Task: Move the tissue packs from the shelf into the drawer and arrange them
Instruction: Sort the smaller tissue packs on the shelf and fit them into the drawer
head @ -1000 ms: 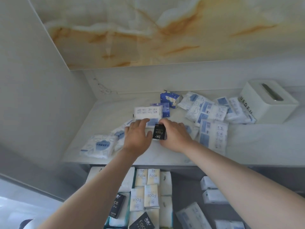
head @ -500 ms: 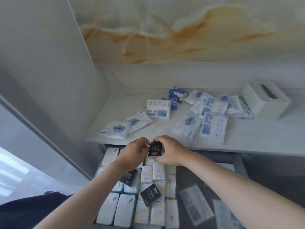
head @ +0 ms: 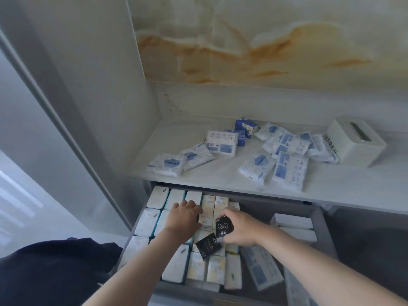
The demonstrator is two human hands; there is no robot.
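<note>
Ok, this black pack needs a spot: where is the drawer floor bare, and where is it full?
Bare floor shows at the back middle of the drawer, between the Face packs and the white packs on the right. The left side is packed in rows, with a loose black pack on top. Blue-printed packs crowd the front right.

- black face pack [head: 224, 226]: two, lower centre of the frame
- dark blue pack [head: 245, 127]: two, right of centre
- white-and-blue pack [head: 289, 173]: about ten, centre to right
- white tissue box [head: 355, 143]: one, right side
- pale pack [head: 154, 196]: over a dozen, lower centre, partly hidden
</note>
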